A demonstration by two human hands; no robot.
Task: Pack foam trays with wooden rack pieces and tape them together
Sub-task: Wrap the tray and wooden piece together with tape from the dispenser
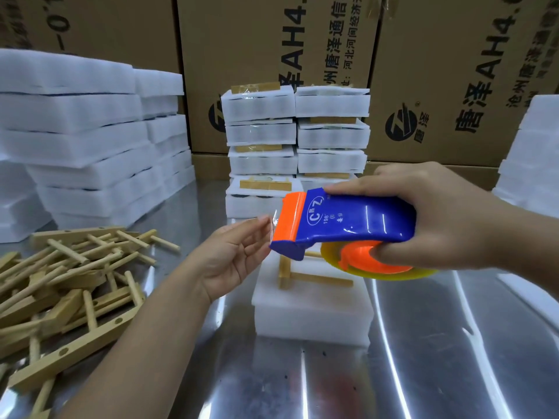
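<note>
My right hand (438, 219) grips a blue and orange tape dispenser (341, 226) with a yellow tape roll, held in the air over the table. My left hand (233, 258) is palm up just left of the dispenser's orange mouth, its fingertips pinching the clear tape end (273, 225). Below both hands a pair of stacked white foam trays (314, 316) lies on the metal table, with a wooden rack piece (305, 275) set into the top, partly hidden by the dispenser.
A loose pile of wooden rack pieces (66, 285) covers the table's left. Empty foam trays (90, 140) are stacked at back left, more foam (532, 164) at right. Taped packs (296, 137) stand stacked behind, before cardboard boxes (438, 71). Shiny metal table (453, 358).
</note>
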